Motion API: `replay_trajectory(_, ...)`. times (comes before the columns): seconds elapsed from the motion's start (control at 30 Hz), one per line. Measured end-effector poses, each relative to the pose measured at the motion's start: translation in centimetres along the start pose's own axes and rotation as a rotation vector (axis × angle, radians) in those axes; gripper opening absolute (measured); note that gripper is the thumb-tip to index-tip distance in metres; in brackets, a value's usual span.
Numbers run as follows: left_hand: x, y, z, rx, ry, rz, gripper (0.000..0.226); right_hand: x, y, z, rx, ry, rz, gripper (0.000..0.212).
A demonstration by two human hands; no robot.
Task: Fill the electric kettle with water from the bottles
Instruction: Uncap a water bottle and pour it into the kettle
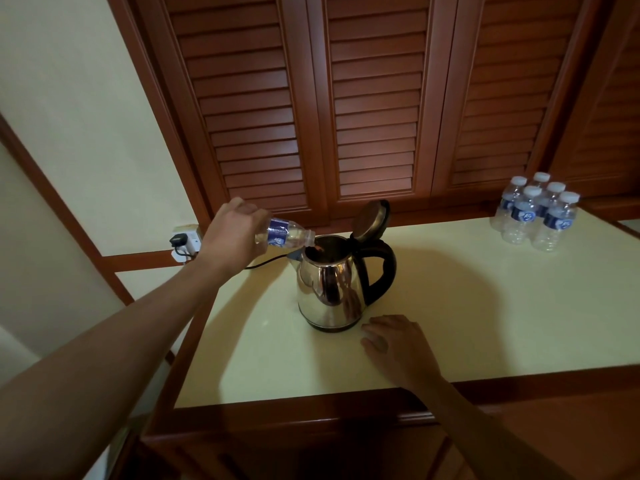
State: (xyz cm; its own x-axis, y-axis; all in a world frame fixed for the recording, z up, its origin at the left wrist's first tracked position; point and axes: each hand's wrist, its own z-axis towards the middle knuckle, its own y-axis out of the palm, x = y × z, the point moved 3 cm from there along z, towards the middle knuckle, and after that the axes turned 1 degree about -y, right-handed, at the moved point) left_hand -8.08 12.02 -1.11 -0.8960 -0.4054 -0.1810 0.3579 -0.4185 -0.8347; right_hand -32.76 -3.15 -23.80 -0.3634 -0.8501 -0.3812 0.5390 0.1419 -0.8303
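On a cream countertop (450,306) below louvred doors, the left hand (235,233) grips a tilted bottle (287,234), neck at the open kettle (332,285) mouth, right hand (398,344) flat alongside; pouring steadily should avoid splashing.

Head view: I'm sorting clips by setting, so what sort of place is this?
Probably a hotel or guest room: a shiny steel electric kettle on a cream-topped wooden counter, a cluster of small clear blue-labelled water bottles, and brown louvred wooden doors behind.
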Motion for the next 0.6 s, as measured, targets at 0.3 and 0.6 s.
replay_trajectory(0.3, 0.9, -1.0, 1.6, 0.016, 0.107, 0.074, 0.036, -0.2, -0.3, 0.0, -0.013, 0.018, 0.014, 0.031)
replay_trajectory(0.6, 1.9, -1.8, 3.1, 0.046, 0.289, 0.260, 0.045, -0.2, -0.3, 0.0, -0.010, 0.024, 0.024, 0.035)
